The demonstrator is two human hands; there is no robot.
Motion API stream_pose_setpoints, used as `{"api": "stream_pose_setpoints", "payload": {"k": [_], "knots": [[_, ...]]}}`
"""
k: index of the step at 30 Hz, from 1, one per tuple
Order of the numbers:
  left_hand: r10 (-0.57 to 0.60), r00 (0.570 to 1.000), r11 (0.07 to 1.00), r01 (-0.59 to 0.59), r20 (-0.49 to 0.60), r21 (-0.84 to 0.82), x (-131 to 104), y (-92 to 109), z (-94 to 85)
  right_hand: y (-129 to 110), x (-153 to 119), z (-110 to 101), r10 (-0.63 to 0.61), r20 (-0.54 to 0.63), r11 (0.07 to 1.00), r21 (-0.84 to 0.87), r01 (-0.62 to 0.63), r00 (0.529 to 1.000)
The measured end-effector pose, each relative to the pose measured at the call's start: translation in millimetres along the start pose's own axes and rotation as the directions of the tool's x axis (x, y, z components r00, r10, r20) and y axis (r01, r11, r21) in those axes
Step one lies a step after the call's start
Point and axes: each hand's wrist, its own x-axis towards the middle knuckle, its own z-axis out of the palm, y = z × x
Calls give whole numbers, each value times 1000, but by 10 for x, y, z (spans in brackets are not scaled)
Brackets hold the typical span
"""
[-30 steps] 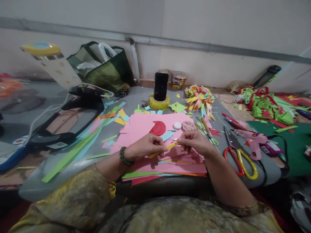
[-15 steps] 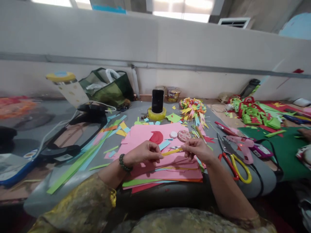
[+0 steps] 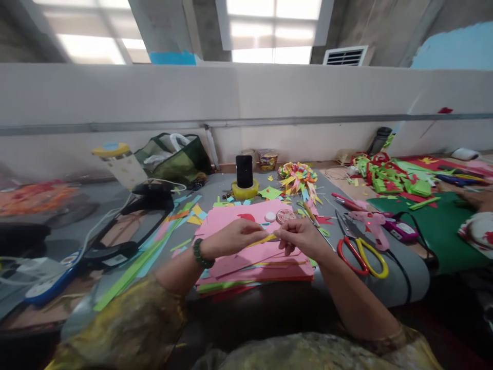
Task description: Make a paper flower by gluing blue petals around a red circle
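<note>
Over the stack of pink paper sheets (image 3: 227, 267), my left hand (image 3: 236, 239) and my right hand (image 3: 300, 237) almost meet. A narrow yellow paper strip (image 3: 265, 240) runs between them. My right thumb and fingers pinch its right end, and my left fingers are closed along its left part, hiding much of it. Just behind the hands, a red paper piece (image 3: 246, 217) is partly covered by my left hand. A white round disc (image 3: 270, 217) and a round patterned tin (image 3: 285, 216) lie on the pink sheets near my right hand.
Red-and-yellow-handled scissors (image 3: 362, 257) and a pink glue gun (image 3: 375, 226) lie to the right. A phone (image 3: 244, 172) stands in a yellow tape roll (image 3: 245, 191) behind. Green strips (image 3: 134, 272) lie left. Another person's hand (image 3: 477, 198) is at far right.
My left hand has slid right along the yellow strip, closer to my right hand, so less of the strip shows. The view has tilted upward.
</note>
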Motion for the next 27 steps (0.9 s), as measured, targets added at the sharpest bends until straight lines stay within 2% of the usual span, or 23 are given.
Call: {"api": "stream_pose_setpoints", "payload": {"k": [3,10,13,15,17,18,20,23,25,27], "knots": [[-36,996,988,48,83,-148,127,-31,93,46,2,26,-18,-13,1000,10,18,1000],[-96,992,963,115,87,-244,312,-169,77,212,-26,-154,6,-89,1000,-14,-7,996],[-90,993,899,47,-78,-435,372,-191,70,223,-24,-181,13,-187,998,63,-1,982],[-147,968,783,-13,-205,-622,398,-200,92,214,-5,-183,-7,-276,990,131,45,961],[-198,953,672,-38,-229,-739,414,-210,140,211,27,-164,-36,-333,981,170,98,942],[-201,957,649,-30,-209,-760,418,-217,174,216,47,-142,-53,-344,977,174,120,937],[-189,966,661,-9,-177,-751,422,-242,255,245,92,-72,-95,-330,977,148,151,939],[-155,970,693,-28,-187,-720,424,-305,366,310,149,62,-153,-265,983,57,174,952],[-155,970,676,-36,-189,-736,426,-355,401,336,148,107,-175,-225,984,-10,177,958],[-186,966,643,-19,-180,-766,430,-398,399,336,93,55,-195,-192,977,-118,175,962]]}}
